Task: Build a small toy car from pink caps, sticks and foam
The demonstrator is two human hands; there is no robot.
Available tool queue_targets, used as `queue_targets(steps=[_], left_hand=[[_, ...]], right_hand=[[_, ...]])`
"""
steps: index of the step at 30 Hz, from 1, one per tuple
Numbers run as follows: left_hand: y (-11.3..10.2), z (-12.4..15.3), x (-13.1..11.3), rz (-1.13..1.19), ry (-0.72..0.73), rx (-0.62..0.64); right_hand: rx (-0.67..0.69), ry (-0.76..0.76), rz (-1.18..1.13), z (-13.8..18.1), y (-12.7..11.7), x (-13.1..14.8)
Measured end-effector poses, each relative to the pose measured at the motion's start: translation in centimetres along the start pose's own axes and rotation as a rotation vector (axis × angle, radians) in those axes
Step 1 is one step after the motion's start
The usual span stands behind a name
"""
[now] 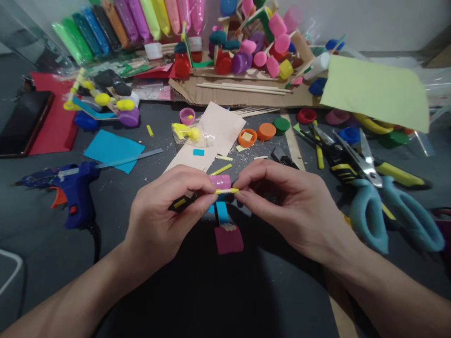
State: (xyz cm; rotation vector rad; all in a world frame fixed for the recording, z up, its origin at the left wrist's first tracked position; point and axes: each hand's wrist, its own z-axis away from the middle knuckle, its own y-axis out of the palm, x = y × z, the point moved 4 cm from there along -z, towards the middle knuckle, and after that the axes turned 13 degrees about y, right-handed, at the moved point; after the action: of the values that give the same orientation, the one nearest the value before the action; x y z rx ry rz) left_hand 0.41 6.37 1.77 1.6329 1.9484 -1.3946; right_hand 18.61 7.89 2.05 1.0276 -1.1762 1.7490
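Between my two hands, above the middle of the dark table, is a short thin yellow stick (226, 191). The fingertips of my left hand (172, 199) pinch its left end. Thumb and forefinger of my right hand (282, 199) close on its right end. Just behind the stick shows a pink-purple cylindrical piece (221, 181); whether it is touched I cannot tell. Below lie a blue strip (222, 212) and a magenta piece (229, 240). Another yellow stick (221, 169) lies just beyond my fingers.
At left lies a blue glue gun (79, 192) beside a blue paper sheet (114, 149). Teal-handled scissors (369, 206) and pliers (401, 173) are at right. Bottle caps (267, 132) and a pale paper sheet (221, 126) lie ahead. Colourful clay packs (130, 23) line the back.
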Motion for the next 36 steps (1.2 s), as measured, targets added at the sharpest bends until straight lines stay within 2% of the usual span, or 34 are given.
queue_targets(steps=[21, 30, 36], left_hand=[[0.06, 0.1, 0.2, 0.018, -0.002, -0.006], [-0.2, 0.0, 0.09, -0.005, 0.009, -0.007], [-0.1, 0.06, 0.1, -0.021, 0.048, -0.003]], right_hand=[[-0.055, -0.108, 0.084, 0.23, 0.06, 0.48], [-0.055, -0.058, 0.039, 0.34, -0.16, 0.39], [-0.067, -0.129, 0.112, 0.4, -0.14, 0.42]])
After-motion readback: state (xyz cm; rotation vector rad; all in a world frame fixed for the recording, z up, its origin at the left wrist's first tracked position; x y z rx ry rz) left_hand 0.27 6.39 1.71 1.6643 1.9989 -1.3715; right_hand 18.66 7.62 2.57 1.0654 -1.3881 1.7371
